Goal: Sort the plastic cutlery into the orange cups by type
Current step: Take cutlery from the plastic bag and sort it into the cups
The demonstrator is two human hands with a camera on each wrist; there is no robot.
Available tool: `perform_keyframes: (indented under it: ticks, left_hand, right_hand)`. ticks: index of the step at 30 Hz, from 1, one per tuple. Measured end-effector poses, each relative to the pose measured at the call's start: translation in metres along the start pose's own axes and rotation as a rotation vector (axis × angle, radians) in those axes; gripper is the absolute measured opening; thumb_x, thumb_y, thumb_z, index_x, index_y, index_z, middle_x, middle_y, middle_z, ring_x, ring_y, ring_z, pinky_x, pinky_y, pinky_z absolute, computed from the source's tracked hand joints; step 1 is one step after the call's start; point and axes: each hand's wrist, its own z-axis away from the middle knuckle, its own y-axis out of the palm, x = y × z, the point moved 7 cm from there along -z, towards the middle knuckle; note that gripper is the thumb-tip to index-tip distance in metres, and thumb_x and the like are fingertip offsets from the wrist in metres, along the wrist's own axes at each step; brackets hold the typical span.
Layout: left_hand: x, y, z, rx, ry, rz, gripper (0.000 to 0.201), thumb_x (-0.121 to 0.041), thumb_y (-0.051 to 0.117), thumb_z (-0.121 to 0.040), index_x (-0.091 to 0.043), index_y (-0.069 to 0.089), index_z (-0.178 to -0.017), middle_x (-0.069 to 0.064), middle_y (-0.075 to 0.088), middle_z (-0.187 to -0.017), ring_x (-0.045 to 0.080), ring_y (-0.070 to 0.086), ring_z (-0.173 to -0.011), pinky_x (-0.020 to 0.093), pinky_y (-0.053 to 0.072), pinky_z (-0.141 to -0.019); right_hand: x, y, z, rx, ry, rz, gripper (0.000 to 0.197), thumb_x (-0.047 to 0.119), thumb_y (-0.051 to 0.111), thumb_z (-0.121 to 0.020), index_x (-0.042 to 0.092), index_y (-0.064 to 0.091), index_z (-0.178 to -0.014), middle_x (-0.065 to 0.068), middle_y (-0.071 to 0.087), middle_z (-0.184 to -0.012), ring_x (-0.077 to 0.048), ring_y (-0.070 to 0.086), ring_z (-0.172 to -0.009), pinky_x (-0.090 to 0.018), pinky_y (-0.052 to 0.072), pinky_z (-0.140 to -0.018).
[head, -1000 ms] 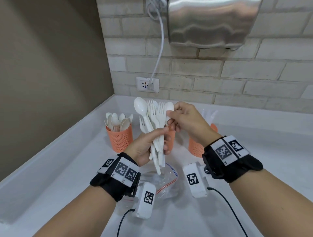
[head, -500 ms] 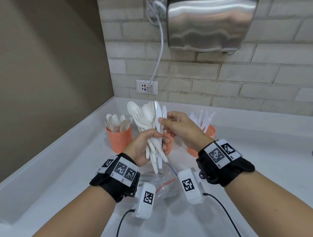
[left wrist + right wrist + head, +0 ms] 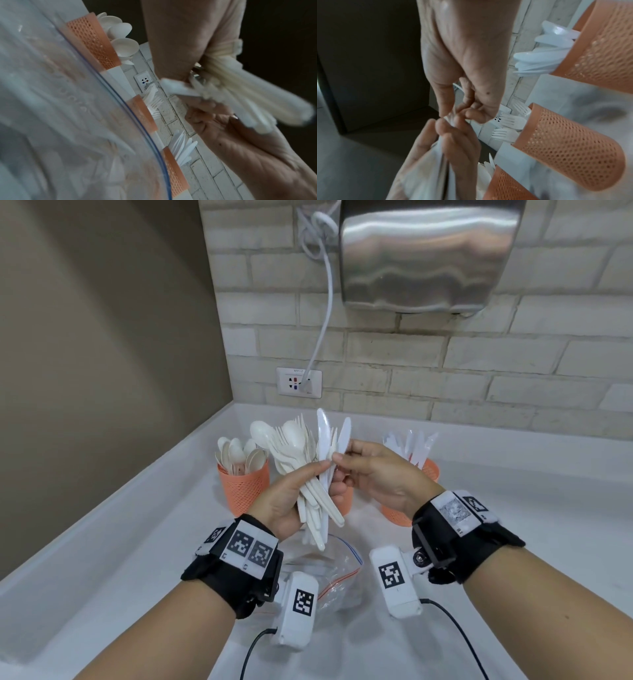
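My left hand [image 3: 306, 476] grips a fanned bundle of white plastic cutlery [image 3: 301, 446] by the handles, above the counter. It holds spoons, forks and knives. My right hand [image 3: 343, 456] pinches one knife [image 3: 345, 433] at the bundle's right side, thumb and fingertips [image 3: 453, 116] closed on it. Three orange mesh cups stand behind. The left cup [image 3: 244, 487] holds spoons, and the middle cup [image 3: 570, 146] holds forks and is mostly hidden behind my hands in the head view. The right cup [image 3: 430, 470] holds knives. The bundle's handles [image 3: 254, 102] show blurred in the left wrist view.
A clear zip bag [image 3: 330, 571] lies on the white counter [image 3: 102, 577] under my wrists. A brick wall with a socket [image 3: 299, 382] and a steel hand dryer [image 3: 424, 254] rises behind the cups. A brown wall closes the left side.
The bundle has turned, so its knives now stand out at the right. My right hand has shifted from the spoon heads to pinch a knife lower on the bundle.
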Motion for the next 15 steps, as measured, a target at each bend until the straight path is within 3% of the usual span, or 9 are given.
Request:
perform_keyframes:
  ticks: [3,5,7,9,12,14,15]
  left_hand:
    - [0.001,0.004,-0.001,0.024,0.013,0.022,0.017,-0.01,0.051,-0.091,-0.002,0.066,-0.089,0.008,0.071,-0.075,0.013,0.071,-0.066,0.025,0.059,-0.061]
    - [0.002,0.008,-0.001,0.057,0.006,0.033,0.02,-0.003,0.048,-0.091,-0.002,0.068,-0.091,0.011,0.072,-0.084,0.017,0.072,-0.077,0.028,0.059,-0.071]
    - [0.001,0.008,-0.002,0.066,0.008,0.06,0.029,-0.001,0.048,-0.09,-0.007,0.073,-0.077,0.012,0.072,-0.088,0.019,0.071,-0.082,0.032,0.058,-0.076]
    - [0.001,0.002,-0.003,0.024,0.006,0.067,0.039,-0.001,0.048,-0.09,-0.01,0.072,-0.061,0.008,0.073,-0.078,0.015,0.072,-0.076,0.031,0.058,-0.077]
    - [0.0,-0.005,-0.004,-0.02,0.021,0.039,0.026,-0.001,0.05,-0.09,-0.009,0.065,-0.07,0.001,0.066,-0.061,0.011,0.066,-0.06,0.028,0.058,-0.068]
    - [0.0,-0.005,-0.004,-0.045,0.03,-0.003,0.014,-0.001,0.053,-0.088,-0.009,0.061,-0.079,0.0,0.061,-0.058,0.008,0.059,-0.052,0.023,0.055,-0.057]
    - [0.0,-0.003,-0.004,-0.041,0.037,-0.028,0.012,-0.001,0.054,-0.087,-0.009,0.061,-0.082,0.0,0.059,-0.06,0.008,0.056,-0.05,0.021,0.053,-0.054]
  right_hand:
    - [0.002,0.001,0.0,-0.057,-0.023,0.109,0.02,0.015,0.05,-0.095,0.011,0.057,-0.076,0.001,0.061,-0.059,-0.012,0.053,-0.056,-0.025,0.04,-0.061]
    - [0.005,0.002,0.0,-0.109,-0.033,0.2,0.03,0.023,0.042,-0.099,0.01,0.054,-0.075,-0.001,0.058,-0.062,-0.012,0.054,-0.055,-0.02,0.045,-0.057]
    - [0.01,-0.002,-0.001,-0.186,-0.052,0.246,0.033,0.029,0.034,-0.101,0.009,0.05,-0.079,-0.003,0.055,-0.068,-0.014,0.054,-0.059,-0.017,0.046,-0.055]
    - [0.025,-0.011,0.0,-0.281,-0.112,0.191,0.034,0.029,0.032,-0.101,0.011,0.047,-0.078,-0.003,0.053,-0.07,-0.016,0.051,-0.061,-0.022,0.044,-0.06]
    - [0.04,-0.015,0.002,-0.295,-0.152,0.127,0.029,0.028,0.034,-0.101,0.015,0.045,-0.077,0.002,0.041,-0.059,-0.013,0.04,-0.05,-0.022,0.036,-0.049]
    - [0.039,-0.006,0.003,-0.273,-0.15,0.39,0.022,0.027,0.046,-0.097,0.015,0.054,-0.081,0.005,0.044,-0.057,-0.007,0.041,-0.045,-0.017,0.033,-0.042]
    - [0.036,-0.001,0.004,-0.266,-0.164,0.554,0.019,0.025,0.053,-0.093,0.011,0.058,-0.082,0.004,0.049,-0.059,-0.006,0.046,-0.047,-0.016,0.036,-0.045]
